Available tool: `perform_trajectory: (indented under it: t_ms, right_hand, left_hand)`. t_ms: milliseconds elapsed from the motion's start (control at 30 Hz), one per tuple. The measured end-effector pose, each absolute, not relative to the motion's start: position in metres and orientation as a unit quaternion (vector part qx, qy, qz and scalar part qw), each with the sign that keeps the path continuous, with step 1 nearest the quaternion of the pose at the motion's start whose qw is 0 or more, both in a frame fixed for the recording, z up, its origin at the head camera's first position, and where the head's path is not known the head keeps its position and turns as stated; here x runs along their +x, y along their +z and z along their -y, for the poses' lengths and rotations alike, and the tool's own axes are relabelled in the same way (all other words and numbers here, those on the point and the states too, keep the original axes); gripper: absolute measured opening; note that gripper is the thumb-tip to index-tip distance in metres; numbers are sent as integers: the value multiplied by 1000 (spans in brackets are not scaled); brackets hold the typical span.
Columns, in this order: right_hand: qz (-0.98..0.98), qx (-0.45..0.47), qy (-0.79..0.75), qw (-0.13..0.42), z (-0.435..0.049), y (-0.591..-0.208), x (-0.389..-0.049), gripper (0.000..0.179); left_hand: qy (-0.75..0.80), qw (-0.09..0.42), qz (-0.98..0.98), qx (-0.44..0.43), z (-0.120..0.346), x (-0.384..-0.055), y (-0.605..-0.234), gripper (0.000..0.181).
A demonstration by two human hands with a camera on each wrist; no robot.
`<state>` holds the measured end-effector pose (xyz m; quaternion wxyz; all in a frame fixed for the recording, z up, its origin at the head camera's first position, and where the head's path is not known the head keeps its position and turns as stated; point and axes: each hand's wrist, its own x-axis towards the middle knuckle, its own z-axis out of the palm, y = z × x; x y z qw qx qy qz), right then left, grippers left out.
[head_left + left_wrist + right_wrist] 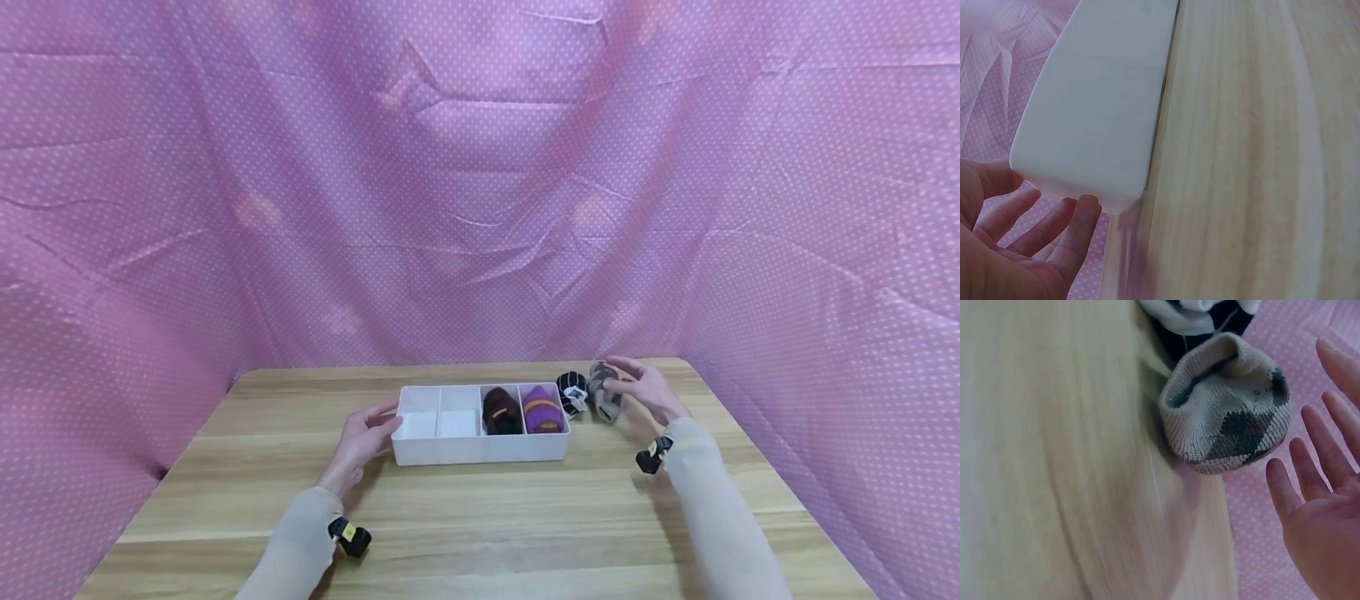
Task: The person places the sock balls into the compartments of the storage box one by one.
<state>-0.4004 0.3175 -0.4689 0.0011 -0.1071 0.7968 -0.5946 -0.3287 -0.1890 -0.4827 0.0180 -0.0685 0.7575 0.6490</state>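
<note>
A white box point(480, 450) with several compartments stands on the table. My left hand point(365, 439) touches its left end, thumb at the upper corner and fingertips against the end wall point(1069, 190). A dark brown rolled sock point(501, 410) and a purple rolled sock with an orange band point(542, 410) fill the two right compartments; the two left ones hold nothing. My right hand point(645, 390) is beside a beige-and-dark patterned rolled sock point(1229, 412), its fingers spread and apart from it in the right wrist view. A black-and-white rolled sock point(572, 393) lies between that sock and the box.
The wooden table point(480, 533) carries the box and the loose socks near its back edge. Pink dotted cloth point(480, 208) hangs behind the table and along both sides. A small black camera is strapped on each wrist.
</note>
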Motion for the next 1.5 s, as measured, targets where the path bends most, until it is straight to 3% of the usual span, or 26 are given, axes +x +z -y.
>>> perform_trajectory:
  t_ms: [433,700,933,1133,1500]
  right_hand:
    - [-809,-100,-577,41,-311,-481,-412,80]
    - [-809,-103,-576,58,-312,-486,-408,78]
    - [-833,-92,-544,42,-315,-485,-401,73]
    - [-839,-67,-539,29,-320,-492,-399,81]
    - [-817,-37,-574,39,-322,-498,-396,81]
  left_hand:
    - [648,12,-759,-67,187,-322,-484,49]
    - [650,16,-757,-75,184,-316,-485,49]
    - [649,8,-758,-72,182,-311,-483,49]
    - [654,10,-753,-74,181,-312,-483,48]
    - [650,12,-757,-73,184,-316,-484,49]
